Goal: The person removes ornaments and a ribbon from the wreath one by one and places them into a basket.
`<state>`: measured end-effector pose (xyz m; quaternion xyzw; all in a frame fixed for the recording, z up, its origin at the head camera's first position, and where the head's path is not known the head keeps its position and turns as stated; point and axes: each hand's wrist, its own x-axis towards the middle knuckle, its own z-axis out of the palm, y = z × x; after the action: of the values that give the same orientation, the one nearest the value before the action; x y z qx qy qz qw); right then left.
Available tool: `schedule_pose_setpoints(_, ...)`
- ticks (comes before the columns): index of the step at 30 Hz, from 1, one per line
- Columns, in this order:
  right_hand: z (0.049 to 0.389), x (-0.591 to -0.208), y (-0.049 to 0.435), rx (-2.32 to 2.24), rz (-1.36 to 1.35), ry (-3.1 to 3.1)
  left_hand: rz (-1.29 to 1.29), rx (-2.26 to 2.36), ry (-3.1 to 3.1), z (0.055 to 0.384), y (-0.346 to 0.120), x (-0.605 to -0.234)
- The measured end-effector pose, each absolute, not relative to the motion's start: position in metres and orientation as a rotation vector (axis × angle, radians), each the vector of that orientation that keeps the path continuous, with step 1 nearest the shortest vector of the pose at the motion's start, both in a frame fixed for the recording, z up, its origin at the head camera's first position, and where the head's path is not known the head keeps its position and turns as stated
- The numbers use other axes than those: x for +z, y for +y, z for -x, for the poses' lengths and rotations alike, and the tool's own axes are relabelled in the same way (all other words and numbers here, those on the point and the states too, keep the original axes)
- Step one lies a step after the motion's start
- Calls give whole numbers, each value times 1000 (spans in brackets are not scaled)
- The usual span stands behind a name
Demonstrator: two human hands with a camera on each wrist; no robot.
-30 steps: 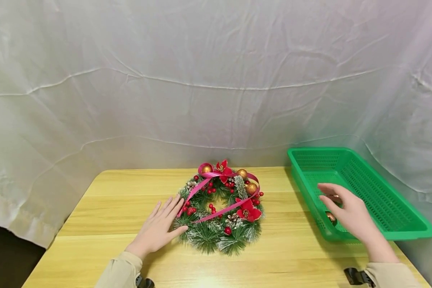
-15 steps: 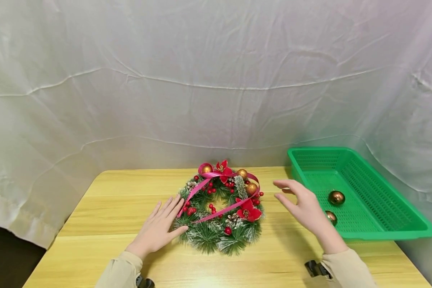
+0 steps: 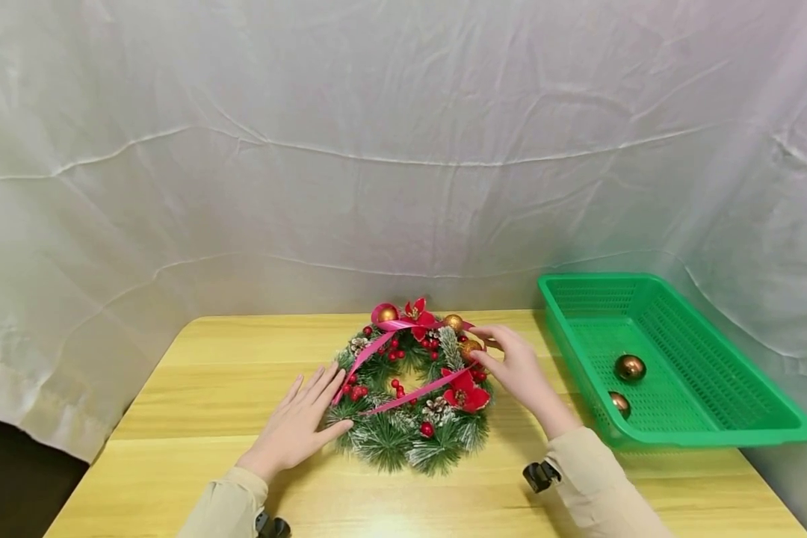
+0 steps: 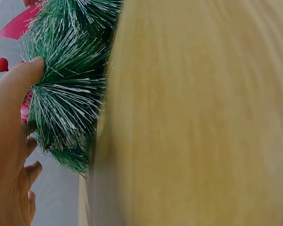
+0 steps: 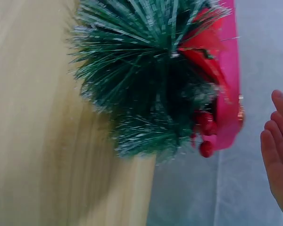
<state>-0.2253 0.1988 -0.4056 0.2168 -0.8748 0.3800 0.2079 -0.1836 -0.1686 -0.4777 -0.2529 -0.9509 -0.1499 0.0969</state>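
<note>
A green frosted wreath [image 3: 383, 441] lies on the table, dressed with pink ribbon [image 3: 403, 400], red flowers [image 3: 466, 391], red berries, pinecones and gold baubles. My left hand [image 3: 300, 422] rests on its left edge, fingers straight and spread; in the left wrist view the thumb [image 4: 23, 77] touches the needles. At the wreath's upper right, my right hand [image 3: 514, 366] is beside a glittery gold bauble [image 3: 469, 350], thumb and index finger apart. In the right wrist view a gap shows between the fingers [image 5: 278, 136] and the ribbon, with a sliver of gold bauble [image 5: 241, 113] behind it.
A green perforated basket [image 3: 719, 359] stands at the right of the wooden table [image 3: 195, 388], and two shiny copper-brown baubles [image 3: 630, 368] lie in it. Pale grey cloth [image 3: 403, 217] hangs behind the table and along both sides.
My right hand has moved left from over the basket to the gold bauble on the wreath, uncovering the copper-brown baubles. My left hand and the wreath have stayed in place.
</note>
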Motion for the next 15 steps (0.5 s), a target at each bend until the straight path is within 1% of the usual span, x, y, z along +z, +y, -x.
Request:
schedule_pose_setpoints(6,234,-413,194,1036,-525,-2526,758,-414,-2804,186,-169,-479)
schedule_pose_setpoints(15,243,-423,190,943,-550,-2585,759,-403,-2797,187,-170,-480)
